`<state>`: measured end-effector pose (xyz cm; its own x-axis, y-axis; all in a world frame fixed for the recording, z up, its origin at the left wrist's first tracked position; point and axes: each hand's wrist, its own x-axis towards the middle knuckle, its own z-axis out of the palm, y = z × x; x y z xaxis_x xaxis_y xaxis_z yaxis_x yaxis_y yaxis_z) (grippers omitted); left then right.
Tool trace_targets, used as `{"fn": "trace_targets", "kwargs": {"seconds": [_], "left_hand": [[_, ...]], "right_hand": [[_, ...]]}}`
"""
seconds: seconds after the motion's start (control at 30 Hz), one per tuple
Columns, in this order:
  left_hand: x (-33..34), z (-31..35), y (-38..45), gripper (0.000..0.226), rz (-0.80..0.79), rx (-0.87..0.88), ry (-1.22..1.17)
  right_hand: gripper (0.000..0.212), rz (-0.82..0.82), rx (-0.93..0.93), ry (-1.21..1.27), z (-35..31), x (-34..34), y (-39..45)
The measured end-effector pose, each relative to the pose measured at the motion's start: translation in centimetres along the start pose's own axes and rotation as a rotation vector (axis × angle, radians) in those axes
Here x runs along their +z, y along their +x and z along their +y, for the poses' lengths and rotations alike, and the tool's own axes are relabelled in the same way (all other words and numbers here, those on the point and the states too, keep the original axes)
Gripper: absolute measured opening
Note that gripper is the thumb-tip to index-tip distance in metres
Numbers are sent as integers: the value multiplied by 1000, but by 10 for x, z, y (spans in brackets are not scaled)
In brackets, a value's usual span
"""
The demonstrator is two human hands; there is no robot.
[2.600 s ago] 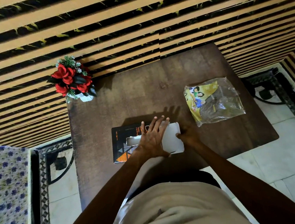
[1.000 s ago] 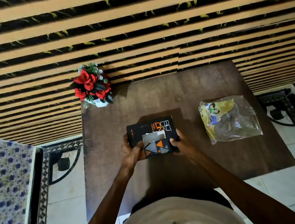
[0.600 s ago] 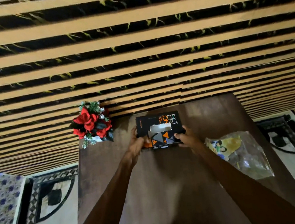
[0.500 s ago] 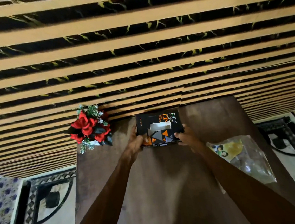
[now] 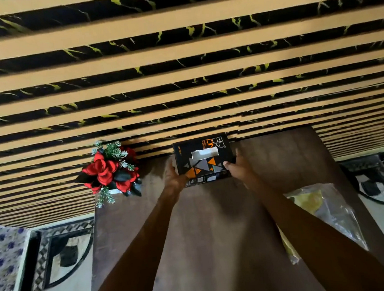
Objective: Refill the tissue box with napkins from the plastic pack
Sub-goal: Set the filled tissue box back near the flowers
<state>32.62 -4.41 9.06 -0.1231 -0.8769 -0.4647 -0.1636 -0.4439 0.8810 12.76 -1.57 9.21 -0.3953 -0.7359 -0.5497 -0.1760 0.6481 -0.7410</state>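
The black tissue box (image 5: 202,160), printed with orange and grey triangles, sits at the far edge of the brown table (image 5: 194,238), against the striped wall. White napkin shows through the slot in its top. My left hand (image 5: 174,177) grips the box's left side and my right hand (image 5: 238,168) grips its right side. The plastic pack (image 5: 327,214), clear with a yellow print, lies flat and crumpled near the table's right edge, partly hidden behind my right forearm.
A small pot of red artificial flowers (image 5: 109,172) stands at the table's far left corner, close to my left hand. A black-and-tan striped wall (image 5: 180,76) rises right behind the table. Patterned floor tiles (image 5: 61,249) lie on both sides.
Both hands took hold of the tissue box and pushed it from the table's near middle to the far edge by the wall. The loose napkins seen earlier are now inside the box.
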Motion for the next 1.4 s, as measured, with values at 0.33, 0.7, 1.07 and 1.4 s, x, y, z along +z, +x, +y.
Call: {"fn": "trace_targets", "kwargs": {"seconds": [0.33, 0.7, 1.07, 1.4], "left_hand": [[97, -55, -78, 48, -173, 122, 362], [261, -119, -158, 64, -447, 63, 409], [367, -98, -232, 40, -334, 334, 387], [420, -46, -212, 26, -480, 589, 660]], "right_hand": [[38, 345, -188, -275, 130, -91, -110], [84, 217, 214, -93, 254, -193, -119], [76, -25, 51, 240, 269, -299, -110], [38, -160, -50, 208, 252, -383, -133]]}}
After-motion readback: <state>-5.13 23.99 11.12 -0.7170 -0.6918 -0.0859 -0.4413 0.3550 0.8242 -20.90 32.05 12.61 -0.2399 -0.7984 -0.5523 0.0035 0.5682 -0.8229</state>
